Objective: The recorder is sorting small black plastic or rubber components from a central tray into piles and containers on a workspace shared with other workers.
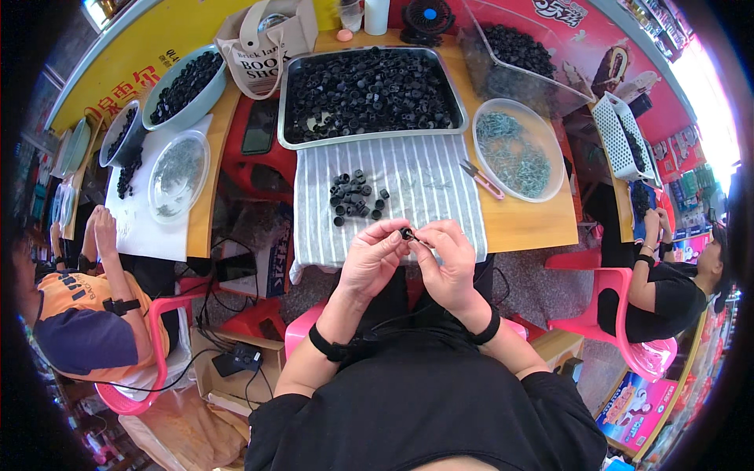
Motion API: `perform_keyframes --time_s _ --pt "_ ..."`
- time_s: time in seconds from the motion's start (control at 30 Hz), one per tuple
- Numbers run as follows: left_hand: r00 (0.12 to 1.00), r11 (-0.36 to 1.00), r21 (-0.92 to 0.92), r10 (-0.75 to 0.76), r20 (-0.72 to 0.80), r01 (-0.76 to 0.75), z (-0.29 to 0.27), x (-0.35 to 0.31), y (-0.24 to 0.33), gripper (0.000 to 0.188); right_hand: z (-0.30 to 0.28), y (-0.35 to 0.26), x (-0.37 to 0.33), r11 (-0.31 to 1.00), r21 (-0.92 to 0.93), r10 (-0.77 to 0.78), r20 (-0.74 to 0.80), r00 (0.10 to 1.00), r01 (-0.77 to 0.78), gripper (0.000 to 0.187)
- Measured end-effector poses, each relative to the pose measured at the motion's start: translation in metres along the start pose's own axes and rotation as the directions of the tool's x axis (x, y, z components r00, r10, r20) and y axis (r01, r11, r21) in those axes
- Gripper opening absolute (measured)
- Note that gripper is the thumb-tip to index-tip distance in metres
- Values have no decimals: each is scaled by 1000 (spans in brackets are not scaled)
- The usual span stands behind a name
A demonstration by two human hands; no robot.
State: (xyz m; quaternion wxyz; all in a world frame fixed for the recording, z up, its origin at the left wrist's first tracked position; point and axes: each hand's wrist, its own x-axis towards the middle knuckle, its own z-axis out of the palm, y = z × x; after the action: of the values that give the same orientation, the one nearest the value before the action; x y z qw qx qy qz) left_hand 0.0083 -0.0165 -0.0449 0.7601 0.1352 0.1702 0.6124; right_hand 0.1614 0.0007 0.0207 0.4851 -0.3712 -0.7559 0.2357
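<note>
Close together over the near edge of the striped cloth (436,188) are my two hands. Thumb and fingers of my left hand (371,257) pinch a small black round plastic part (406,233). My right hand (452,265) is closed at the fingertips against that part; whatever it pinches is too small to make out. A loose cluster of similar black parts (357,195) lies on the cloth ahead of my left hand. Thin small pieces (428,182) are scattered on the cloth beyond my right hand.
A metal tray (290,141) heaped with black parts stands beyond the cloth. To the right are pink-handled snips (488,185) and a round plastic tub (559,184) of thin metal pieces. A clear bin (569,90) stands behind. Seated co-workers flank me, left (94,322) and right (656,282).
</note>
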Motion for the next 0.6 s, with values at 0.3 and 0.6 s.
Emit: perform_keyframes --time_s 0.3,0.6 --pt "1000 1000 6 7 -6 -7 0 -2 0 23 3 -4 2 987 -136 -86 7 996 86 18" --pt "1000 1000 19 -5 -6 5 -2 -1 -1 23 5 -5 2 984 -155 -93 -2 996 91 18"
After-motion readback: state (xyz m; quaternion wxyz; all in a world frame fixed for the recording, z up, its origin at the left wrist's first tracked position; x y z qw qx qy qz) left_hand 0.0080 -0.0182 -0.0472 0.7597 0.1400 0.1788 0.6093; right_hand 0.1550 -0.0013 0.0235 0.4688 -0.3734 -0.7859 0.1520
